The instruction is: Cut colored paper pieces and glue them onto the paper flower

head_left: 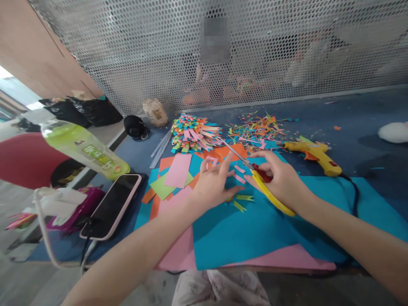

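A pair of scissors (270, 196) with yellow and red handles is in my right hand (282, 176), fingers wrapped about the grips. Its metal blades point up and left toward a colourful fringed paper ball (194, 135). My left hand (212, 186) lies low over the blue paper sheet (242, 233), fingers apart and nothing plainly held. Small pink paper strips (239, 178) lie between the two hands. Close to my left thumb are green notched strips (240, 205). A pink frame-like paper piece (211, 161) shows at my left fingertips; whether they touch it is unclear.
Paper scraps (258, 129) are heaped behind my hands, beside a yellow glue gun (314, 154). Pink and green cards (178, 170) lie left, near a phone (111, 206), a drink bottle (86, 146) and clear glue sticks (160, 148). A perforated metal panel (153, 51) closes the back.
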Demonstrator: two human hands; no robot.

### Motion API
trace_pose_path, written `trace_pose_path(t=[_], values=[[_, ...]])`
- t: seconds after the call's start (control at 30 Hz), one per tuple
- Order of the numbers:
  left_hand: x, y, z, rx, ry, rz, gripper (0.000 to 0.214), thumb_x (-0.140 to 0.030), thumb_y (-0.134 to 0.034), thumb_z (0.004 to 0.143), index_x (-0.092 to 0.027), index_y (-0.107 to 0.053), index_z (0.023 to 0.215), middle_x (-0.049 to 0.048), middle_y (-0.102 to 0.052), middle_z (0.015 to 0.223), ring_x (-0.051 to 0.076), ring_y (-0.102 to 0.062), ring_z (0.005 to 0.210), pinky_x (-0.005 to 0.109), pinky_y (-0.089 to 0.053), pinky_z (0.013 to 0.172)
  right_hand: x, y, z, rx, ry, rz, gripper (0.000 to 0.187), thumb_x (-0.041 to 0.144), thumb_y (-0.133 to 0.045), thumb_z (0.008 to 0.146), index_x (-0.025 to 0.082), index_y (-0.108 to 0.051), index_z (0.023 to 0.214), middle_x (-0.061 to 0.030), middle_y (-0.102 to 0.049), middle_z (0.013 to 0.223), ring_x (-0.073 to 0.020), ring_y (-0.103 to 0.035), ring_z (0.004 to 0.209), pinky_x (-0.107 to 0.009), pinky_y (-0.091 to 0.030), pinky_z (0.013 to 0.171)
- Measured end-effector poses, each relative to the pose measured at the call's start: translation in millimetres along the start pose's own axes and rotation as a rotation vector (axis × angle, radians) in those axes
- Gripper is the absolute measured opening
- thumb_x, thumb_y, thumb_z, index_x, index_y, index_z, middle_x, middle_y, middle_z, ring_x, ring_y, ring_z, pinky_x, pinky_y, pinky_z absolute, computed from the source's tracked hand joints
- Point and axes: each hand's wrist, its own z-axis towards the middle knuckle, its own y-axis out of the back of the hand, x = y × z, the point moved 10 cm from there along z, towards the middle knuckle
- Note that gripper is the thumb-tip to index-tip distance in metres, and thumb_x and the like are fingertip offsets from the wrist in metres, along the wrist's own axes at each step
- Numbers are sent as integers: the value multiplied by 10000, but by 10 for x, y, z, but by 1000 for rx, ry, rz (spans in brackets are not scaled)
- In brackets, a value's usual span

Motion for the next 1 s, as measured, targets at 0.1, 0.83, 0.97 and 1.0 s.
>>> trace_pose_path(t=[0.1, 0.83, 0.97, 1.0], values=[[-21, 34, -27, -14, -9, 115, 625, -432, -533, 810, -159, -335, 1337, 127, -685, 1043, 264, -482, 1204, 542, -82, 1060, 7, -5, -11, 7, -2, -13, 442, 373, -610, 723, 235, -438, 1106, -1, -642, 676, -193, -600, 601, -269, -422, 552], [592, -57, -92, -100, 484, -1136, 348, -422, -572, 786, -137, -612, 981, 70, -702, 777, 168, -660, 704, 242, -488, 568, 103, -59, -43, 8, 34, 112, 423, 382, -615, 737, 233, -442, 1093, -19, -669, 730, -193, -627, 606, -280, -462, 556], [433, -127, -107, -71, 470, -1170, 317, -424, -622, 746, -137, -646, 877, 52, -706, 766, 149, -657, 713, 226, -488, 626, 142, -106, -55, 6, 25, 252, 460, 358, -659, 706, 238, -425, 1084, -20, -686, 770, -196, -648, 651, -279, -485, 578], [382, -128, -113, -62, 464, -1173, 317, -429, -628, 737, -138, -648, 858, 44, -704, 747, 134, -645, 664, 215, -481, 594, 142, -128, -58, 16, 15, 290, 479, 348, -671, 696, 241, -416, 1087, -19, -689, 777, -201, -654, 673, -282, -493, 593]])
